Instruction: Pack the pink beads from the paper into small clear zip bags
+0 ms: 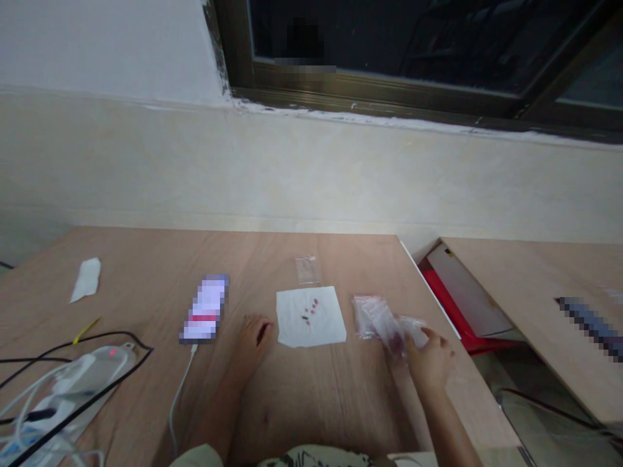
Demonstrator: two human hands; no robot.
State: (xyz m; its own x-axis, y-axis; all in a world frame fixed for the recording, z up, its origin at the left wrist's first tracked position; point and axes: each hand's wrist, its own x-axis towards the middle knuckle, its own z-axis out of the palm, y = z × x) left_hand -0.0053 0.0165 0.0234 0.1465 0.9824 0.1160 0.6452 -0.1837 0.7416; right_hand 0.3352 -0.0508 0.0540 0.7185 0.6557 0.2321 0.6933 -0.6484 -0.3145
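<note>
My right hand (431, 360) is closed on a small clear plastic bag (389, 327) with dark red bits inside, at the right side of the wooden table (316, 395). More clear bags (366, 312) lie under it. My left hand (253, 337) rests on the table with fingers curled, holding nothing that I can see, just left of a white paper square (311, 318). Several small pink and dark pieces (310, 311) lie on that paper. An empty little clear bag (307, 269) lies beyond the paper.
A phone (205, 308) lies left of my left hand with a white cable (178, 395) attached. A power strip (87, 373) with black and white cables sits at the front left. A crumpled tissue (86, 277) lies far left. Right of the table edge is a gap with a red and white box (462, 305).
</note>
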